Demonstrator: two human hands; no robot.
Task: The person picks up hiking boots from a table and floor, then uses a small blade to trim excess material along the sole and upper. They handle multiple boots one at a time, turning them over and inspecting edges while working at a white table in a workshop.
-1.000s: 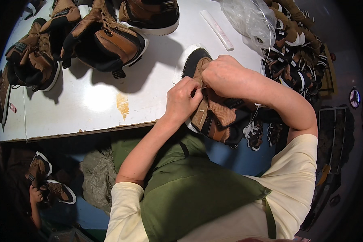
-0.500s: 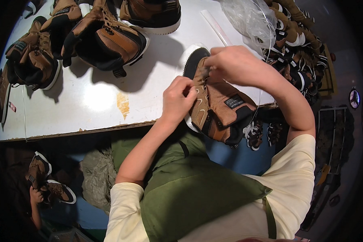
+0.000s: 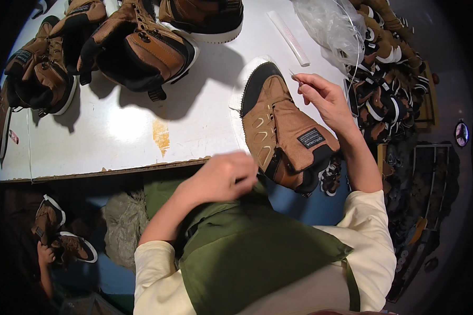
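A brown and black high-top shoe (image 3: 284,121) with a white sole lies tilted at the front edge of the table, toe pointing away from me. My right hand (image 3: 326,100) is off its right side, thumb and fingers pinching a thin, pointed, needle-like tool (image 3: 296,77). Beside the shoe's lower left edge, my left hand (image 3: 227,176) is curled and blurred by motion. Whether it holds anything is hidden.
On the white table (image 3: 126,126), several matching shoes (image 3: 136,52) stand at the far left. A ruler (image 3: 289,39) and a clear plastic bag (image 3: 328,26) lie at the back right, beside piled shoes (image 3: 389,94). Lower left, another person's hand (image 3: 46,254) touches shoes.
My right hand has drawn away from the shoe's lacing area to the right, showing the pointed tool. My left hand has dropped from the shoe's side toward me. The shoe has shifted slightly.
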